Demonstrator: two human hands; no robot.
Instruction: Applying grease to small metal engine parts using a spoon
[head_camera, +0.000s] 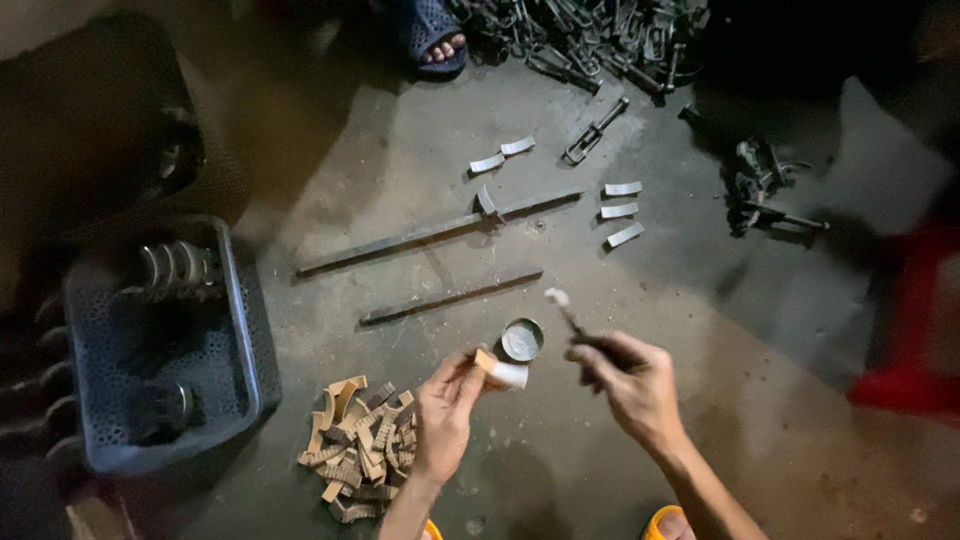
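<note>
— What sort of place is it?
— A dim workshop with a stained concrete floor (760, 330), lit from above at the centre, dark at the edges.
— Any furniture?
— A blue plastic basket (250, 340) at left and a red stool (915, 330) at right.

Dim light is falling from above onto the middle of the concrete floor (420, 170), leaving a grey lit patch while the corners and the whole left and upper right edges are sinking into near black. The pale curved strips (622, 210) and the small round tin (522, 339) are catching the light and glaring slightly, and the right hand (630, 385) with its brush (562, 305) is smearing with motion blur. Grain is softening the dark basket (170, 350).
</note>
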